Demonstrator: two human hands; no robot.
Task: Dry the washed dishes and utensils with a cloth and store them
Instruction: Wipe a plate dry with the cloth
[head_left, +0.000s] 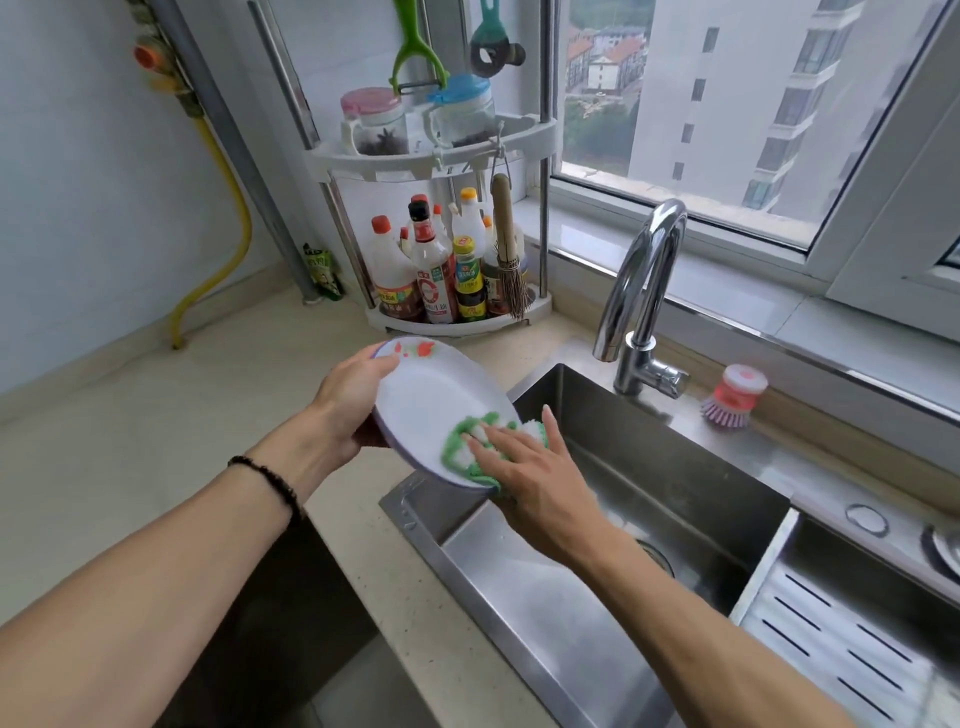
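Note:
A white plate (431, 400) with a red and green flower print near its rim is tilted over the left edge of the sink. My left hand (348, 405) grips its left rim, thumb on the face. A green and white cloth (460, 452) lies on the plate's lower right part. My right hand (524, 462) presses the cloth against the plate with straight fingers, the thumb sticking up past the rim.
A steel sink (597, 545) lies below the plate, with a chrome tap (644, 301) behind it and a slotted drain tray (841, 623) at right. A red dish brush (735, 397) stands by the window. A corner rack (441, 156) holds bottles and jars. Beige counter (156, 441) at left.

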